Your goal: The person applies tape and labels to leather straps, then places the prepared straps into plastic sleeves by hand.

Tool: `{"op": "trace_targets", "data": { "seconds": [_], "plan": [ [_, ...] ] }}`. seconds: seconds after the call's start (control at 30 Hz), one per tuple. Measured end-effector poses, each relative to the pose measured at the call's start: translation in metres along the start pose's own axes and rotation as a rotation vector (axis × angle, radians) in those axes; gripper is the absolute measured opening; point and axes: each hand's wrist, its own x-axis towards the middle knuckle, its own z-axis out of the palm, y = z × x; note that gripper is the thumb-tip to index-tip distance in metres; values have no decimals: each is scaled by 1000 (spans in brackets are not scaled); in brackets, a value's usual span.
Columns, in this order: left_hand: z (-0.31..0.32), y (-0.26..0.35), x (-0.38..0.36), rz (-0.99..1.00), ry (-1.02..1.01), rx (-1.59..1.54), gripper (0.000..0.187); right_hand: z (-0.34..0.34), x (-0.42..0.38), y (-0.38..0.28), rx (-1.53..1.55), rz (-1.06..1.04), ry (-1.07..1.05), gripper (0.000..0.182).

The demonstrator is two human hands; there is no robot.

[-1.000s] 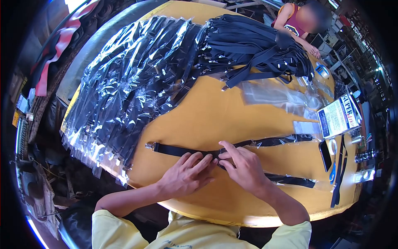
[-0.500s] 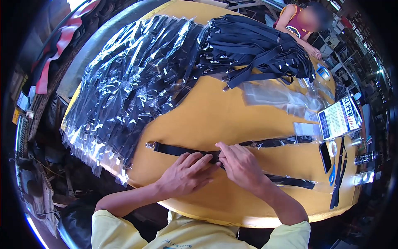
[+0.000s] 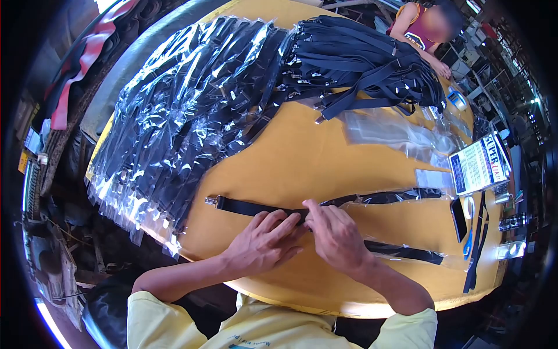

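Black elastic suspenders (image 3: 247, 207) lie across the yellow table, with a metal clip at their left end. Their two right-hand straps run inside a clear plastic sleeve (image 3: 401, 198). My left hand (image 3: 264, 241) rests palm down at the middle of the suspenders, its bent fingertips pressing on the strap. Right beside it, my right hand (image 3: 334, 235) is closed on the same spot, where the straps meet and the sleeve begins. The fingers cover that junction, so its details are hidden.
Bagged suspenders (image 3: 174, 116) form a wide pile at left; unbagged suspenders (image 3: 354, 64) are heaped beyond. Empty plastic sleeves (image 3: 383, 136), a printed box (image 3: 479, 166), a phone (image 3: 458, 220), blue-handled scissors (image 3: 468, 244) and loose straps (image 3: 478, 250) are at right. Another person (image 3: 415, 35) is at the far edge.
The right hand has shifted very slightly at the strap junction, and the lower sleeved strap has moved a little. The camera view has tilted slightly. Both hands keep their hold.
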Motion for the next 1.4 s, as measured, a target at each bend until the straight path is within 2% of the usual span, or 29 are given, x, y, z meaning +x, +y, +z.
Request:
{"op": "trace_targets", "data": {
  "seconds": [0.07, 0.1, 0.17, 0.2, 0.27, 0.4, 0.6, 0.8, 0.87, 1.0, 1.07, 1.4],
  "plan": [
    [1, -2, 0, 19, 30, 12, 48, -5, 0, 3, 249, 94, 3, 49],
    [2, -2, 1, 19, 33, 10, 48, -7, 0, 4, 246, 95, 1, 49],
    [1, 0, 1, 20, 31, 28, 48, -11, -3, 2, 402, 152, 136, 47],
    [0, 0, 1, 20, 31, 24, 48, -13, -3, 4, 400, 155, 134, 47],
    [-1, 0, 1, 28, 20, 47, 49, -18, -2, 8, 158, 102, 136, 47],
    [-1, -1, 2, 31, 14, 34, 50, -12, -2, 5, 144, 71, 80, 47],
    [-1, 0, 2, 28, 37, 51, 50, -6, 3, 6, -87, -10, 43, 50],
    [0, 0, 1, 20, 26, 39, 52, -8, 7, 22, 72, -55, 37, 40],
    [-1, 0, 1, 18, 22, 42, 52, -14, 11, 25, 244, 8, -17, 30],
    [1, 0, 0, 0, 16, 29, 51, -23, 23, 26, 346, 64, -54, 24],
    [-1, 0, 0, 4, 14, 24, 52, -24, 27, 27, 428, 169, -145, 21],
    [3, -4, -2, 1, 12, -4, 52, -14, 22, 32, 430, 166, -94, 14]
  ]
}}
